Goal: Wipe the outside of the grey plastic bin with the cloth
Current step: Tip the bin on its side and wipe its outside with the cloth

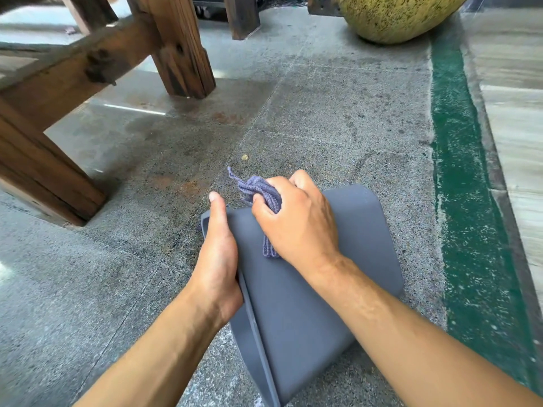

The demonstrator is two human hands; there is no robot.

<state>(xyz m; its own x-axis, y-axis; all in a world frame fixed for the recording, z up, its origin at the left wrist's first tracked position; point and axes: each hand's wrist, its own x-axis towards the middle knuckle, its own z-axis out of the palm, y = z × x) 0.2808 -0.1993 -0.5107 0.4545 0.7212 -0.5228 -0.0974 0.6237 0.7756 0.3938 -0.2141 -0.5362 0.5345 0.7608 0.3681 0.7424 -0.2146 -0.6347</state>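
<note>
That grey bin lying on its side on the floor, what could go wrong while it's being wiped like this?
The grey bin rests on a curved side, steadied only by the left hand at its rim, so it might roll or slip. The cloth, bunched in the right hand, has loose ends that could drag over the stained, gritty floor and smear dirt back.

Bin (305, 295): grey plastic, smooth, matt. Cloth (261, 192): ribbed knit, purple-grey. Floor (323, 118): speckled stone, stained, partly glossy. Bench legs (179, 48): rough, weathered wood.

Wooden table legs (179, 51), a speckled yellow pot (393, 16), green floor stripe (470, 201).
</note>
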